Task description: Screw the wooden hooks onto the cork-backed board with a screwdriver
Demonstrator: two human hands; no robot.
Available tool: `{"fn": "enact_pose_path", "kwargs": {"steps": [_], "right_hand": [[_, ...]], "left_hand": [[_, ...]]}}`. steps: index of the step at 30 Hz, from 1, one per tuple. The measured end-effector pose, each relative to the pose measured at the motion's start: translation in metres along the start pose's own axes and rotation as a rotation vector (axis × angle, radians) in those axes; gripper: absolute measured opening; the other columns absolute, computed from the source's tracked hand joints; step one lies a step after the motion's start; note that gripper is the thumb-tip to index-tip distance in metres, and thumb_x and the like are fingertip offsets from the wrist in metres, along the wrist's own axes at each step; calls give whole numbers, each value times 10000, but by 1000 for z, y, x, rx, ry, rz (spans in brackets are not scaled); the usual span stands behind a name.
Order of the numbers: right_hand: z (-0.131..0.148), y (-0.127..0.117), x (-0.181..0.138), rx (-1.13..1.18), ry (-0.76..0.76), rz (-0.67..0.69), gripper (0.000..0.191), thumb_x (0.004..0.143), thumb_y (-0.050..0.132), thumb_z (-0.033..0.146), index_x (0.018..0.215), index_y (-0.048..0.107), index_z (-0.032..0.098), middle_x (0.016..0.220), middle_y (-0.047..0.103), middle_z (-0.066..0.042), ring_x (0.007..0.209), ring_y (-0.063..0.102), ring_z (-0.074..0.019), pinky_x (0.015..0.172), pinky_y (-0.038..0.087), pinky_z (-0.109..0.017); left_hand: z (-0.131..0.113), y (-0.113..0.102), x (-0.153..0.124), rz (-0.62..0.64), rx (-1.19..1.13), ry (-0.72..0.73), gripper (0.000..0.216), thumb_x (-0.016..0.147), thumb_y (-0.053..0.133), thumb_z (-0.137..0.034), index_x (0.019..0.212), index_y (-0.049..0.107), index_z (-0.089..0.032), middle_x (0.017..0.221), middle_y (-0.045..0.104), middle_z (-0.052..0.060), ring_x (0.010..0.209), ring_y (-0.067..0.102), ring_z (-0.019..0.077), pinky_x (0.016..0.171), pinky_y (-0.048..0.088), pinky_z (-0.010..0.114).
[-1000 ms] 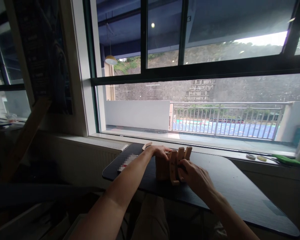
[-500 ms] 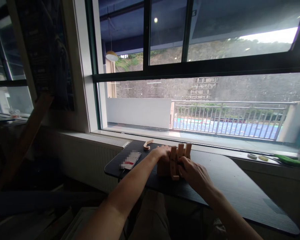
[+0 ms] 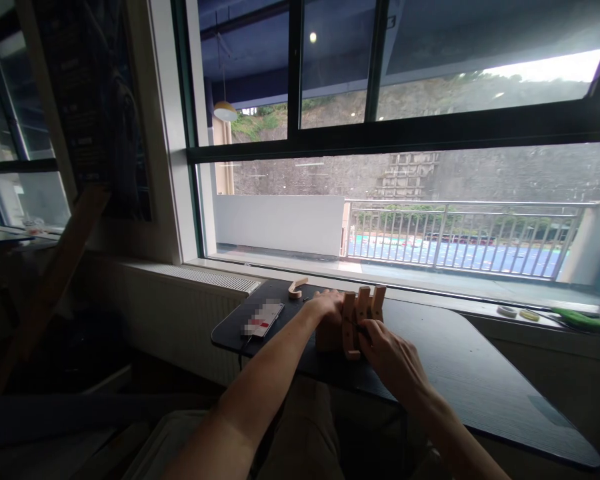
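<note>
On the dark table stands a wooden hook rack (image 3: 349,332), with three curved upright hooks rising from a wooden base board. My left hand (image 3: 327,304) is wrapped around its far left side, with most of the fingers hidden behind the wood. My right hand (image 3: 391,348) is closed at the front hooks, its fingers pinching a thin dark tool (image 3: 358,327) that points at the nearest hook; its exact kind is too small to tell. Beyond my left hand lies a loose wooden hook (image 3: 297,288).
A phone (image 3: 264,320) with a cable rests at the table's left end. The black table (image 3: 460,373) meets the window sill, where tape rolls (image 3: 507,311) and a green item (image 3: 583,319) lie. A radiator (image 3: 190,320) stands at left, near a leaning wooden plank (image 3: 55,280).
Both hands keep their hold on the rack and tool. My right fingers have shifted slightly at the hooks; the whole view has moved a little.
</note>
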State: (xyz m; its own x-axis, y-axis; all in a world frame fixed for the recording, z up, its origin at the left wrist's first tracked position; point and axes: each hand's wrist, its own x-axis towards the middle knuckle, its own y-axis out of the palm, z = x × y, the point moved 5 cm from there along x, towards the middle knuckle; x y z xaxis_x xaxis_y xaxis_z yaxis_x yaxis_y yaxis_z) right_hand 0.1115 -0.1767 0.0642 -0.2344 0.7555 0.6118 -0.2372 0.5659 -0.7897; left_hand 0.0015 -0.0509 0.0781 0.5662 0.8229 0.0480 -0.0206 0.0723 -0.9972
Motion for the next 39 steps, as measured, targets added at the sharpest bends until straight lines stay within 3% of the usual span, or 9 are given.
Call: {"fn": "enact_pose_path", "kwargs": {"steps": [7, 13, 16, 22, 26, 29, 35, 39], "right_hand": [[-4, 5, -3, 1, 39, -21, 180, 912, 406, 320, 977, 546, 226, 821, 697, -5, 687, 661, -193, 521, 344, -273], [-3, 0, 0, -14, 43, -16, 185, 910, 404, 317, 1000, 545, 238, 855, 694, 3, 689, 661, -192, 503, 338, -273], [1, -4, 0, -19, -18, -26, 198, 898, 417, 288, 1052, 533, 240, 963, 671, -12, 728, 654, -178, 514, 356, -267], [-1, -1, -5, -41, -55, -11, 217, 904, 382, 227, 1038, 553, 220, 972, 656, -33, 739, 648, -166, 521, 379, -258], [-5, 4, -6, -12, -32, -14, 238, 912, 373, 250, 1068, 552, 220, 1021, 659, -43, 771, 655, -175, 546, 400, -262], [-8, 6, -5, 15, 4, -9, 257, 911, 372, 259, 1097, 544, 220, 1067, 657, -46, 799, 658, -187, 573, 415, -273], [-10, 7, -3, 66, 46, 22, 285, 903, 378, 271, 1123, 555, 229, 1094, 660, -48, 846, 656, -202, 611, 427, -284], [-13, 8, -1, 94, 96, 78, 303, 891, 397, 305, 1120, 583, 237, 1014, 689, -51, 821, 660, -229, 611, 425, -303]], "left_hand": [[3, 3, 4, 10, -31, -24, 341, 886, 531, -324, 1182, 508, -156, 1197, 529, 91, 1027, 555, 216, 859, 483, 431], [2, 2, 2, 45, -77, -34, 722, 668, 703, -403, 1307, 390, -277, 1261, 496, 101, 1179, 450, 332, 967, 397, 498], [3, 3, 3, 50, -86, -40, 706, 658, 686, -392, 1296, 398, -293, 1271, 492, 99, 1181, 448, 340, 976, 382, 510], [5, 7, 6, 32, -82, -44, 671, 692, 693, -373, 1292, 408, -277, 1256, 500, 95, 1169, 459, 315, 971, 398, 472], [4, 5, 5, 14, -59, -43, 408, 858, 566, -345, 1219, 481, -175, 1219, 516, 97, 1070, 531, 240, 894, 459, 456], [3, 3, 4, 1, -47, -39, 328, 888, 530, -320, 1173, 514, -159, 1192, 533, 89, 1018, 559, 211, 851, 489, 421], [2, 2, 3, 11, -54, -40, 357, 881, 536, -331, 1194, 500, -163, 1210, 521, 93, 1052, 542, 227, 878, 470, 447], [3, 3, 3, 38, -81, -42, 619, 735, 670, -370, 1280, 406, -239, 1251, 493, 91, 1164, 455, 289, 973, 386, 491]]}}
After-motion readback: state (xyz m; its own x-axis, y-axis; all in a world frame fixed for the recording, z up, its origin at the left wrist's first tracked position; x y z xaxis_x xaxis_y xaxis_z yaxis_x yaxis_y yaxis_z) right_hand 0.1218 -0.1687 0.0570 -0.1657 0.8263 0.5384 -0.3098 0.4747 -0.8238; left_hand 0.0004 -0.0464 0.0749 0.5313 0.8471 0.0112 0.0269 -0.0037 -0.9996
